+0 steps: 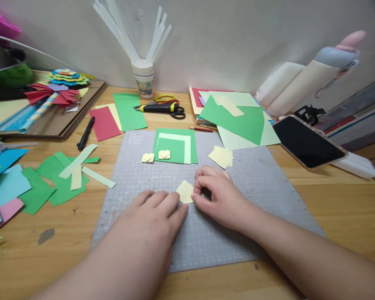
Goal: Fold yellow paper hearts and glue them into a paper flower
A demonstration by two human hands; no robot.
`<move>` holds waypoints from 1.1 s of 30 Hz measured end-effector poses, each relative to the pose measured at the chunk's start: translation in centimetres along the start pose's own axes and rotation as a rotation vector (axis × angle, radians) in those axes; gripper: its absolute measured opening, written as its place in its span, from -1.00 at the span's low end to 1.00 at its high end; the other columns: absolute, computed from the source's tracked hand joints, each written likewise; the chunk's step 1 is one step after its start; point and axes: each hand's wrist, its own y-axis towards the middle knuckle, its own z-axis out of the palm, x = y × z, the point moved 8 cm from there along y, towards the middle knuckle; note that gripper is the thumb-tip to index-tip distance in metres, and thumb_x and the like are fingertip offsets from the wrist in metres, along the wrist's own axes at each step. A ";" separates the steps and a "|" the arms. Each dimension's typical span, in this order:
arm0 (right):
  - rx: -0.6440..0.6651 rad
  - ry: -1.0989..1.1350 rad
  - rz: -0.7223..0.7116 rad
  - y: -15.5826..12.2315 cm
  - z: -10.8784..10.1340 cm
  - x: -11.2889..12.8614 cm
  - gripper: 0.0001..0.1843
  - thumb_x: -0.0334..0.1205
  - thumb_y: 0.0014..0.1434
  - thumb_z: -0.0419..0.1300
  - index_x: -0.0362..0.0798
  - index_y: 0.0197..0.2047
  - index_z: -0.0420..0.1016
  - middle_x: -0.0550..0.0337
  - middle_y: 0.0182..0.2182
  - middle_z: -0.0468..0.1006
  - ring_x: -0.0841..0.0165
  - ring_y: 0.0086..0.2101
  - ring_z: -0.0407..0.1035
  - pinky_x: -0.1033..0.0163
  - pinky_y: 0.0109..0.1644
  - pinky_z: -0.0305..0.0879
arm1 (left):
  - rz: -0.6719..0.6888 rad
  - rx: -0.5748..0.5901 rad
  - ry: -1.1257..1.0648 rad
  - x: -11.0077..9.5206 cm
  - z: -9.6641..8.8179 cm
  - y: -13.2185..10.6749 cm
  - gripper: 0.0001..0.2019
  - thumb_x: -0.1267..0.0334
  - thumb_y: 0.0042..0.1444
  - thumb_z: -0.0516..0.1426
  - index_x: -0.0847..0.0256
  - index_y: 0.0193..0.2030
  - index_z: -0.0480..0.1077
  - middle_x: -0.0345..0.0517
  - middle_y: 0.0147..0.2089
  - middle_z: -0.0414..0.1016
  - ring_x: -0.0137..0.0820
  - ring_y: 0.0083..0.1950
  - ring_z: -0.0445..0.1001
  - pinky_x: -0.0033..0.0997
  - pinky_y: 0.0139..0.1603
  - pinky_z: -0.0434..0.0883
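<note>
A small pale yellow paper square lies on the grey cutting mat between my hands. My left hand rests on the mat, fingers bent together, its thumb and index finger at the paper's left and lower edge. With thumb and index finger pinched, my right hand grips the paper's right corner. Beyond my hands, two folded yellow paper hearts sit by layered green paper squares; one heart is on the green. Several loose yellow paper pieces lie above my right hand.
Green paper scraps and a black pen lie left of the mat. Behind it are a utility knife, scissors, a paper cup holding white strips, and stacked coloured paper. A phone leans at right.
</note>
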 end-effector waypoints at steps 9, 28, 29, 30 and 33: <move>-0.001 0.000 0.002 0.0 0.0 0.0 -0.86 -0.43 0.03 0.18 -0.08 -0.51 0.34 0.29 -0.36 0.39 0.38 -0.24 0.30 0.16 -0.07 0.05 | -0.015 0.045 0.040 -0.2 0.3 -0.1 -0.59 0.40 0.01 0.08 0.14 0.04 0.42 -0.03 -0.07 0.47 -0.15 -0.07 0.42 -0.04 0.03 0.34; 0.008 -0.031 -0.005 0.0 0.0 0.0 -0.88 -0.41 0.06 0.17 -0.06 -0.47 0.34 0.25 -0.34 0.40 0.35 -0.23 0.30 0.14 -0.06 0.08 | 0.015 -0.003 0.019 0.1 0.4 0.4 -0.52 0.45 0.04 -0.01 0.13 0.12 0.37 -0.05 -0.05 0.47 -0.15 -0.07 0.38 -0.04 -0.02 0.36; 0.001 -0.024 -0.010 0.0 -0.3 0.1 -0.89 -0.41 0.07 0.16 -0.06 -0.45 0.34 0.25 -0.34 0.40 0.35 -0.24 0.30 0.15 -0.07 0.10 | 0.011 -0.009 0.011 0.2 0.4 0.4 -0.51 0.46 0.03 0.00 0.12 0.11 0.37 -0.05 -0.04 0.46 -0.14 -0.06 0.38 -0.04 -0.02 0.36; -0.007 -0.014 -0.019 -0.2 -0.6 0.3 -0.91 -0.40 0.10 0.16 -0.06 -0.42 0.34 0.24 -0.35 0.40 0.35 -0.25 0.30 0.17 -0.09 0.11 | 0.009 -0.009 0.002 0.3 0.3 0.4 -0.51 0.46 0.02 0.00 0.10 0.11 0.38 -0.06 -0.03 0.46 -0.14 -0.06 0.38 -0.04 -0.02 0.35; -0.012 -0.021 -0.084 -1.0 -1.6 1.6 -0.85 -0.32 0.23 0.05 -0.06 -0.31 0.44 0.18 -0.35 0.43 0.34 -0.29 0.31 0.22 -0.21 0.15 | 0.007 -0.004 -0.022 0.5 0.2 0.4 -0.49 0.46 0.01 0.00 0.07 0.12 0.37 -0.07 -0.01 0.45 -0.14 -0.03 0.37 -0.02 0.00 0.35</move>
